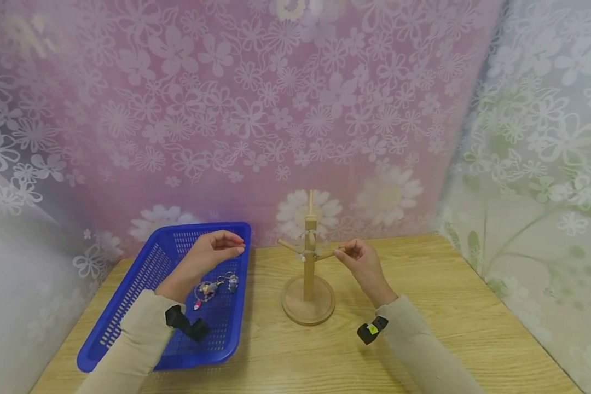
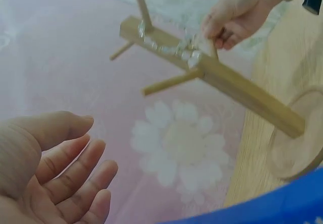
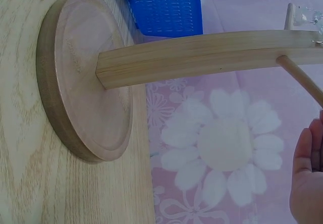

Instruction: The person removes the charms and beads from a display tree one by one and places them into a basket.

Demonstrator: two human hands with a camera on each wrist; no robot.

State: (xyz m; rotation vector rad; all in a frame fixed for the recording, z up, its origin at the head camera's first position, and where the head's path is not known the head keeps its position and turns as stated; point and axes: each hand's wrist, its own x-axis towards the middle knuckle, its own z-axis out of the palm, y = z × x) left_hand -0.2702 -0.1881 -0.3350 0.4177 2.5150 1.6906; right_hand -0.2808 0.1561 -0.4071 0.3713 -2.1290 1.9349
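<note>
Beige cloth sleeves (image 1: 433, 355) are seen nearest the camera in the head view, at seven and five o'clock. The left hand (image 1: 204, 257) is held above a blue, perforated plastic basket (image 1: 197, 361), in which small multicoloured charms (image 1: 208, 289) are contained. On the pale, wood-grained worktop (image 1: 423, 284), a light-brown wooden stand (image 1: 309, 282) with a square post and round base is set upright. Around its upper post, among the pegs, a strand of clear, glassy beads (image 1: 303, 258) is hung. At three o'clock from the post, the end of a slim, round wooden peg (image 1: 327, 255) is pinched by the right hand (image 1: 364, 268).

In the left-wrist view, the left fingers (image 2: 81, 176) are loosely curved and parted, with nothing held. The strand is judged light, limp, slippery and perhaps fragile, best taken by a slack stretch between pegs. At twelve o'clock, its shiny, see-through beads are shown draped along the post.

In the right-wrist view, the beads are cut off at two o'clock. The stand is judged stiff and fairly light, best steadied low on its post.
</note>
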